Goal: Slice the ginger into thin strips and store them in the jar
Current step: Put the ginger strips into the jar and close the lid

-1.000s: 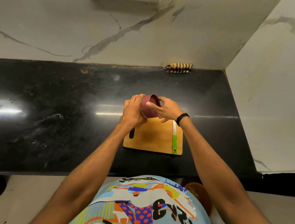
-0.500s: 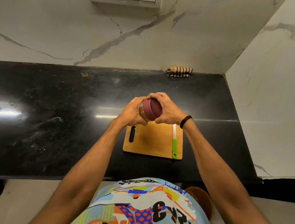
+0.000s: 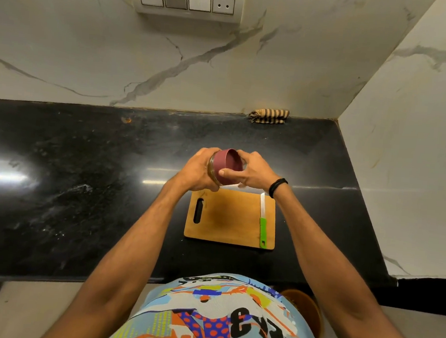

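The left hand (image 3: pixel 197 172) wraps round the jar (image 3: pixel 212 169), held on its side above the far edge of the board (image 3: pixel 228 218). The right hand (image 3: pixel 254 171) clamps fingers and thumb on the lid (image 3: pixel 227 166) at the jar's mouth. A knife (image 3: pixel 262 221) lies along the board's right side.

Left hand (image 3: pixel 197 171) grips jar (image 3: pixel 212 168); right hand (image 3: pixel 255 175) grips maroon lid (image 3: pixel 227 166) above board (image 3: pixel 228 219).

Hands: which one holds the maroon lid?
The right hand, the one with the black wristband, grips the lid; the left hand holds the jar.
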